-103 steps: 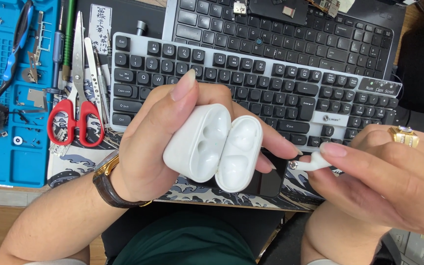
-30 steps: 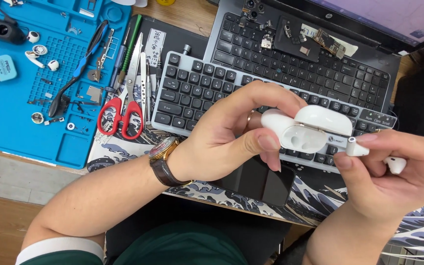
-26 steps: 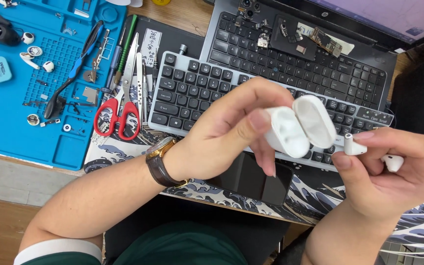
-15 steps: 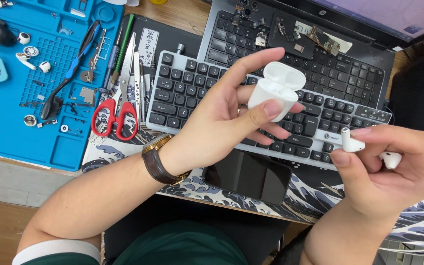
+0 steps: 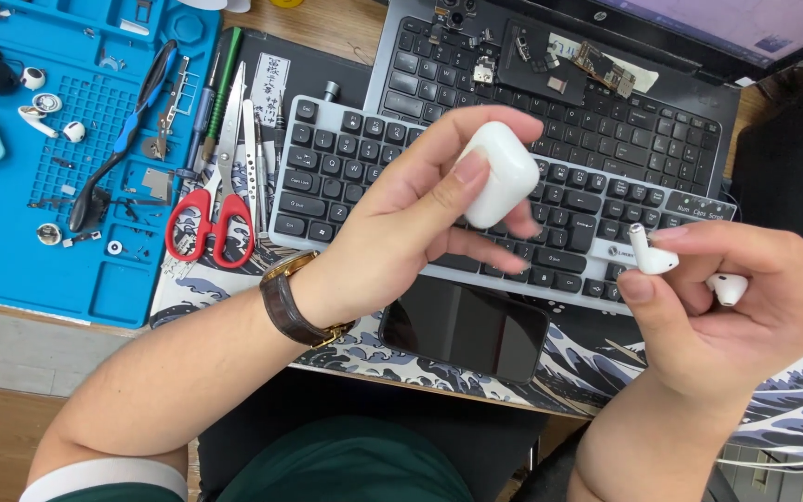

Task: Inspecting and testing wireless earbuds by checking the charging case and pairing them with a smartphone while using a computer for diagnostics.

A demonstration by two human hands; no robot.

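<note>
Far left on the counter [image 5: 327, 23] lies a blue repair mat [image 5: 67, 270] strewn with small parts, tweezers and loose earbud pieces. Just beside its right edge sit red-handled scissors [image 5: 208, 223], on the edge of a wave-patterned desk mat [image 5: 569, 367].

The left hand [image 5: 401, 223], a brown-strapped wristwatch [image 5: 292, 302] on its wrist, is raised over a grey keyboard with black keys [image 5: 346, 163] and grips a white earbud charging case [image 5: 499, 172] between thumb and fingertips (lid closed, as far as I can see). Below that hand a dark smartphone [image 5: 467, 325] lies face up on the desk mat, its screen off. Behind the keyboard is a black laptop [image 5: 643, 121] with small electronic parts scattered on its keys.

To the right, the right hand [image 5: 736, 307] pinches one white earbud [image 5: 648, 253] between thumb and forefinger, with a second earbud [image 5: 727, 288] tucked among the curled fingers. The case and earbuds are apart, both held above the keyboard's right half.
</note>
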